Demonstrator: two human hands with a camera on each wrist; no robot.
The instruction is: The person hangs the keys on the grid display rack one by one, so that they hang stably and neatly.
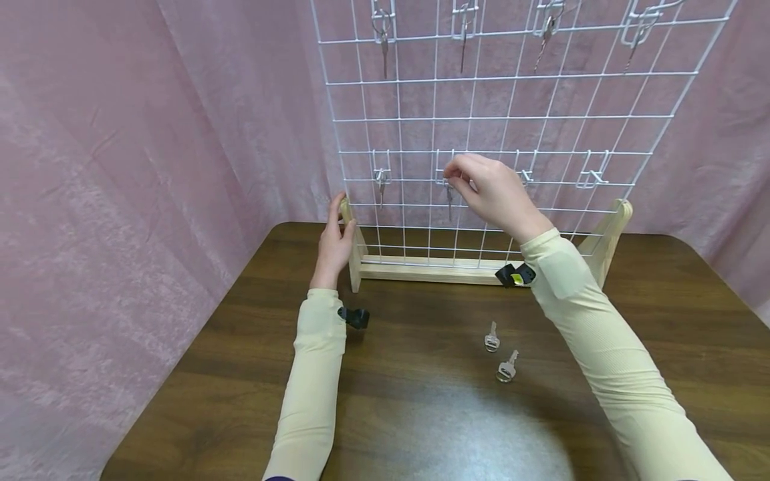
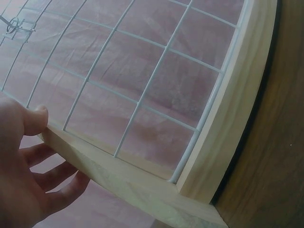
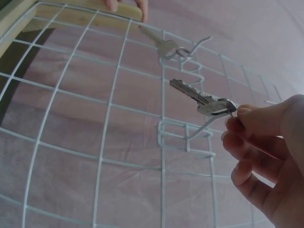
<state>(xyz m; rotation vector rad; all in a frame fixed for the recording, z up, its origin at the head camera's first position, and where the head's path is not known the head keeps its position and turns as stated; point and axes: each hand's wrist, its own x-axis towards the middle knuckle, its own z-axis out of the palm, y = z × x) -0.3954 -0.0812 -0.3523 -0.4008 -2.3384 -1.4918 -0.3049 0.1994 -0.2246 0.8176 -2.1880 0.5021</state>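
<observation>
My right hand [image 1: 490, 190] pinches the ring of a silver key [image 3: 209, 104] between thumb and fingertips, in front of the white wire grid [image 1: 415, 118]. In the right wrist view the ring is at the prong of a white wire hook [image 3: 185, 135], and the key's blade points away from my fingers. My left hand [image 1: 334, 248] grips the wooden side post [image 2: 133, 190] of the grid's stand, thumb on one side and fingers on the other. Another key [image 3: 166, 47] hangs from the neighbouring hook, left of my right hand in the head view.
Two keys [image 1: 507, 369] lie apart on the brown wooden table [image 1: 409, 374], below the right forearm. Several keys hang along the top row of hooks [image 1: 464, 17]. A bare hook [image 1: 592, 175] is at the right of the lower row. Pink curtain [image 1: 180, 167] surrounds the table's back.
</observation>
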